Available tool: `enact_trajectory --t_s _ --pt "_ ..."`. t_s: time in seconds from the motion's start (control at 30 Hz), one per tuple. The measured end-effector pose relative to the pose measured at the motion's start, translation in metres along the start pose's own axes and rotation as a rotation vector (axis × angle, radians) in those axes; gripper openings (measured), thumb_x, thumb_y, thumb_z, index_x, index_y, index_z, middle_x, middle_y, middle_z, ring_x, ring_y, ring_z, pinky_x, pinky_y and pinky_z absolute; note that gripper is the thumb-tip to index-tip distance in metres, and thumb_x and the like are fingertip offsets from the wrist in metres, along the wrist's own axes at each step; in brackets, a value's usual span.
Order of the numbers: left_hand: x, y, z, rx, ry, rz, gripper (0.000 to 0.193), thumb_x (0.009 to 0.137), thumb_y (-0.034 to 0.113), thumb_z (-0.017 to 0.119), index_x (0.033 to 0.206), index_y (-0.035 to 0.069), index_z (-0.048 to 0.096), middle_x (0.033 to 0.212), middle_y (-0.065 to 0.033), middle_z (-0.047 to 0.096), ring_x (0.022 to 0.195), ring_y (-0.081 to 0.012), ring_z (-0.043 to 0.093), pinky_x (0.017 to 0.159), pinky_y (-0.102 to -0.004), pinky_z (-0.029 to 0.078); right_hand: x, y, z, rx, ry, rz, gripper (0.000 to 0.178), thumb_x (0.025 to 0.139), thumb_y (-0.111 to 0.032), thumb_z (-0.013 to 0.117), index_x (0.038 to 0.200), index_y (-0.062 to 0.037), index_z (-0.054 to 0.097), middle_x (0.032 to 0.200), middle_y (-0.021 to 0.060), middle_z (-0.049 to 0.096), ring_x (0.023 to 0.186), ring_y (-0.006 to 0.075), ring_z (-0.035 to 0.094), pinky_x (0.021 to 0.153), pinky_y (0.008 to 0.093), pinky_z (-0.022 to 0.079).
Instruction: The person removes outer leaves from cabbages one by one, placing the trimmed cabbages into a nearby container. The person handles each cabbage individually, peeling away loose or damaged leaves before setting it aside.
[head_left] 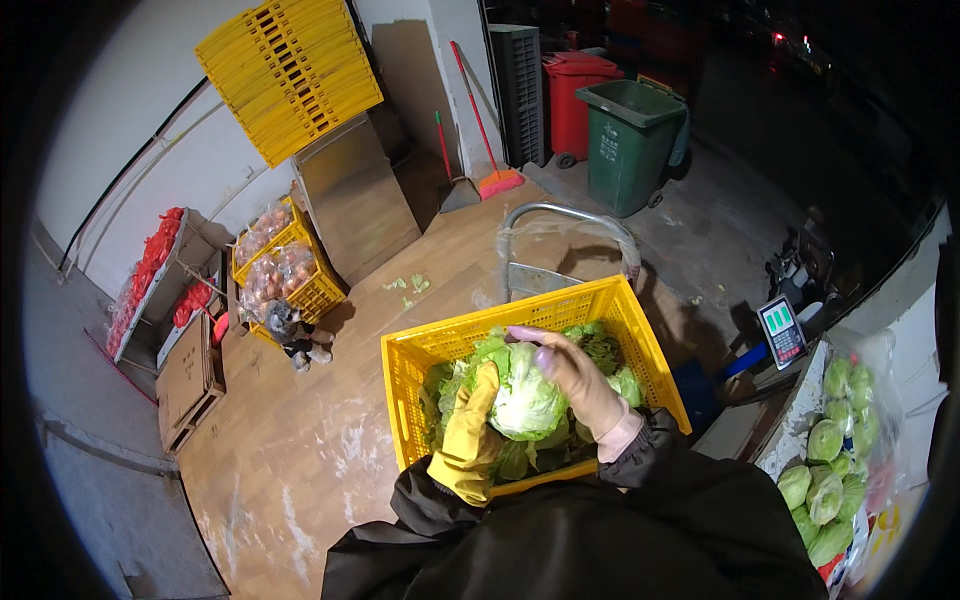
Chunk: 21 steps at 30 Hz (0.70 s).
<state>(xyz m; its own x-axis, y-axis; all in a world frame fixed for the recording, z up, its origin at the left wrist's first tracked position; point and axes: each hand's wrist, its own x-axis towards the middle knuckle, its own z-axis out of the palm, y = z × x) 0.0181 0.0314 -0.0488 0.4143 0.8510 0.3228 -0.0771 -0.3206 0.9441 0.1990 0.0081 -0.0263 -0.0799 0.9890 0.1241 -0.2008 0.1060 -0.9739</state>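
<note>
A pale green head of lettuce is held between my two hands, above a yellow plastic crate. My left hand, in a yellow glove, supports its left side with the fingers upright against the leaves. My right hand, in a pinkish-beige glove with purple fingertips, curls over the upper right of the head. Loose green leaves fill much of the crate around and under it. Its lower side is partly hidden by my hands.
To the right, green heads lie in clear plastic beside a scale display. A metal cart handle rises behind the crate. Further off stand a green bin, a red bin, stacked yellow crates and bagged produce.
</note>
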Motion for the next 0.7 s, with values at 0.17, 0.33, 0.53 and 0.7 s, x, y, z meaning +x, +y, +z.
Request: enact_trajectory --t_s 0.17,0.33,0.53,0.7 --pt "0.001 0.002 0.004 -0.731 0.354 -0.389 0.027 0.098 0.019 0.064 0.120 0.005 0.059 0.110 -0.0030 0.066 0.098 -0.0095 0.061 0.087 -0.0252 0.051 -0.012 -0.016 0.015 -0.634 0.150 -0.186 0.061 0.091 -0.032 0.070 0.138 -0.0011 0.047 0.135 0.0193 0.055 0.123 0.0283 0.055 0.101 0.0356 0.046" --pt "0.002 0.012 0.005 -0.554 0.399 -0.398 0.026 0.095 0.013 0.068 0.117 0.004 0.059 0.108 -0.0036 0.065 0.098 -0.0078 0.060 0.086 -0.0221 0.050 -0.013 -0.016 0.017 -0.777 0.130 0.001 0.047 0.093 -0.014 0.062 0.137 -0.0051 0.049 0.110 0.0221 0.066 0.099 0.0329 0.068 0.082 0.0385 0.055" --pt "0.001 0.014 -0.003 -0.638 0.386 -0.549 0.027 0.093 0.015 0.071 0.115 0.003 0.061 0.104 -0.0024 0.067 0.095 -0.0072 0.061 0.085 -0.0213 0.050 -0.009 -0.009 -0.004 -0.537 0.189 0.137 0.029 0.097 -0.001 0.050 0.121 -0.0074 0.065 0.082 0.0021 0.062 0.071 0.0074 0.053 0.064 0.0231 0.043" --pt "-0.001 0.024 -0.011 -0.778 0.207 -0.570 0.025 0.096 0.022 0.068 0.113 0.005 0.065 0.105 -0.0005 0.068 0.094 -0.0087 0.062 0.085 -0.0256 0.050 -0.003 0.000 -0.020 -0.134 0.233 0.444 0.029 0.099 -0.003 0.044 0.121 -0.0025 0.063 0.097 -0.0019 0.062 0.083 0.0075 0.053 0.076 0.0205 0.043"
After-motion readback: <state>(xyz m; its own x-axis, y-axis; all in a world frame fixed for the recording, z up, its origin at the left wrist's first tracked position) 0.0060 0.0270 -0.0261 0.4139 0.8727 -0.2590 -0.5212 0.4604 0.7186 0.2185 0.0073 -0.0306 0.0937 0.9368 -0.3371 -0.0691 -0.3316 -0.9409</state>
